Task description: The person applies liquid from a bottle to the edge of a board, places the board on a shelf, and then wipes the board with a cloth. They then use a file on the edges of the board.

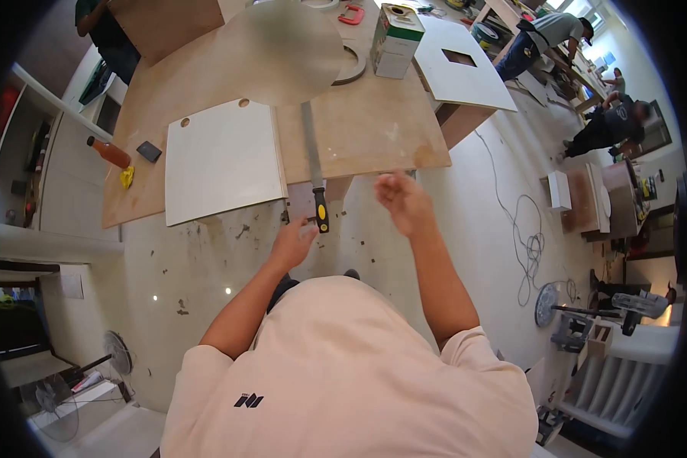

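A hand file (311,145) with a black and yellow handle lies on the wooden worktable (382,130), its handle sticking out past the front edge. To its left lies a white panel (223,168) with two round holes near its far edge. My left hand (294,243) is just below the panel's near right corner, beside the file handle, with its fingers apart and nothing seen in them. Off to the right, my right hand (404,204) hovers in front of the table edge, fingers loosely bent and apart, holding nothing visible.
An orange bottle (109,153), a dark flat block (149,151) and a crumpled yellow piece (127,177) sit at the table's left. Toward the back are a tin can (395,46), a coiled strip (352,67) and a red clamp (351,14). A cable (528,248) lies on the floor.
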Demonstrator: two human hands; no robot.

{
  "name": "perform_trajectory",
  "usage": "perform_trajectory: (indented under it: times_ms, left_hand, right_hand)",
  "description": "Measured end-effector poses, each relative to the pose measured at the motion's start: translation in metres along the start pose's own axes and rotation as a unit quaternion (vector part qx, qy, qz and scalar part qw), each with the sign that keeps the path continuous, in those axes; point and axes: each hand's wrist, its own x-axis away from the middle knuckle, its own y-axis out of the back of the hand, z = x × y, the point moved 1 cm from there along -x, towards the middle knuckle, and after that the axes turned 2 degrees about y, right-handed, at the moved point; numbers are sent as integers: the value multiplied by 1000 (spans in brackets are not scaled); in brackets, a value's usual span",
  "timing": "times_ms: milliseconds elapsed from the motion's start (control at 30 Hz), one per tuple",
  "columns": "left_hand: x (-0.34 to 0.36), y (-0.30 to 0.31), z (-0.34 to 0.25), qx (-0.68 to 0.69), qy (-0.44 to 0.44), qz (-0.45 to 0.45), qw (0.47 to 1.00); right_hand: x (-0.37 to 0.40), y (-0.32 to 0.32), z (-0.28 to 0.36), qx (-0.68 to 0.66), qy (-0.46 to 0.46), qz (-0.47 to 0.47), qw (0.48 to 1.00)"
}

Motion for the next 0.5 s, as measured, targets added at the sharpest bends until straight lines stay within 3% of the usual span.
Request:
perform_trajectory:
  times_ms: [100,200,300,400,500]
  left_hand:
    - [-27,-7,20,255,111,11,960]
    - [-45,-8,-5,469,202,113,852]
    - [-61,-12,-19,503,214,114,829]
    - [-76,-11,-19,310,204,27,928]
    - [-64,10,-56,342,143,-11,929]
  right_hand:
    - [-3,-5,17,63,54,-70,994]
    - [4,-24,-6,105,20,-40,993]
    - [20,-36,-41,201,-57,-36,977]
    - [26,6,-74,347,-91,-44,932]
    - [55,60,-93,346,-115,-178,914]
